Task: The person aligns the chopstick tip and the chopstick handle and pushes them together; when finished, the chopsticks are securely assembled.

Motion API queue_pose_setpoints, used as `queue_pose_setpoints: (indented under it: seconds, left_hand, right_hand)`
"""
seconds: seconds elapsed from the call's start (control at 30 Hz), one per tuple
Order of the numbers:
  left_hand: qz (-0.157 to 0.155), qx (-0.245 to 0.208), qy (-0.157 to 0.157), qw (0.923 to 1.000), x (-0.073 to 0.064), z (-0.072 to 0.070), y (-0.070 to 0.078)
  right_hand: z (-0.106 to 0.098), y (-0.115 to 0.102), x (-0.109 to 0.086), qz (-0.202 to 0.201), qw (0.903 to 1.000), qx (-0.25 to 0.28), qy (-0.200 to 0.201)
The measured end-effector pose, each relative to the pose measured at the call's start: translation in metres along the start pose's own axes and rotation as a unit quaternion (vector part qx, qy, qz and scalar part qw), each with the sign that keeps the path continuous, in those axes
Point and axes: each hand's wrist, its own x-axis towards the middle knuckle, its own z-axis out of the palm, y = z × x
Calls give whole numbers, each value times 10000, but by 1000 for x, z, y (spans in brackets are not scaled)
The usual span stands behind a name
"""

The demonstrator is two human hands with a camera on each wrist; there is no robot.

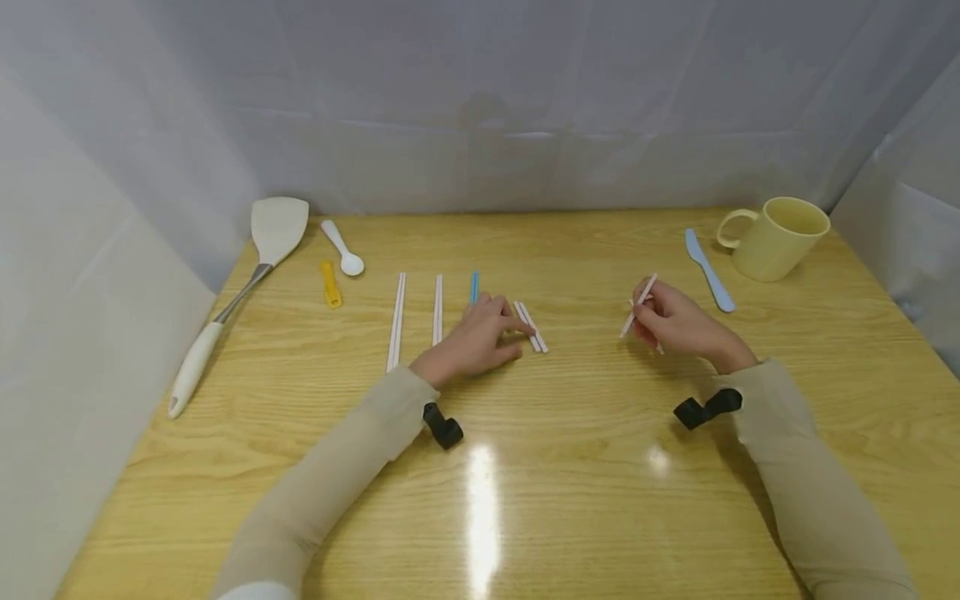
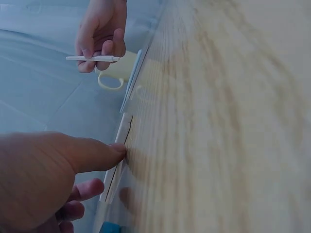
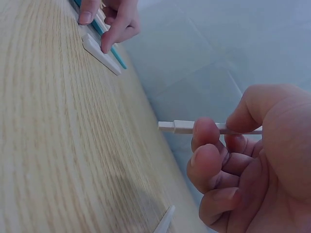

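Observation:
My right hand (image 1: 672,321) pinches a short white stick (image 1: 647,290) between thumb and fingers, lifted over the table; one end steps down to a narrower tip. Below this hand, the tip of another white stick (image 3: 165,221) shows on the wood, the rest out of view. On the left, my left hand (image 1: 480,337) reaches across the table with a fingertip on two short white sticks (image 1: 522,317) lying side by side. Beyond its wrist lie two pairs of long white chopsticks (image 1: 396,321). A blue pair of chopsticks (image 1: 474,287) is partly hidden behind the hand.
At the left edge lies a spatula (image 1: 279,229) with a cream head, beside a small white spoon (image 1: 342,250) and a short yellow utensil piece (image 1: 331,285). A light blue knife (image 1: 708,271) and a yellow mug (image 1: 776,242) are at the back right. Pale cloth surrounds the table (image 1: 570,500).

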Motion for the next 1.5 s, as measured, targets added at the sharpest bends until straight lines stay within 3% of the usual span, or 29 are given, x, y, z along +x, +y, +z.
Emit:
queue_pose_setpoints:
  seconds: [0.23, 0.5, 0.63, 0.7, 0.8, 0.9, 1.0, 1.5]
  left_hand:
    - [-88, -204, -25, 9997, -8, -2, 6]
    - [144, 174, -21, 9997, -16, -3, 15]
    - [115, 269, 25, 9996, -18, -5, 16]
    - [-9, 238, 206, 9995, -18, -4, 15]
    - [-466, 24, 569, 9973, -18, -3, 14]
    - [-1147, -293, 824, 9895, -21, -2, 14]
    - [-1525, -495, 883, 9831, -23, 1, 16]
    - [-1613, -272, 857, 9828, -23, 9, 22]
  right_hand:
    - [0, -1, -1, -17, 10000, -56, 3]
    - [0, 1, 0, -1, 9999, -120, 16]
    - [2, 1, 1, -9, 10000, -66, -11]
    - [3, 0, 1, 25, 10000, -34, -30]
    - [3, -3, 1, 110, 9999, -37, -43]
    - [3, -5, 1, 168, 9998, -44, -71]
    - [3, -5, 1, 154, 9998, -95, -46]
    - [1, -4, -1, 273, 9996, -85, -3]
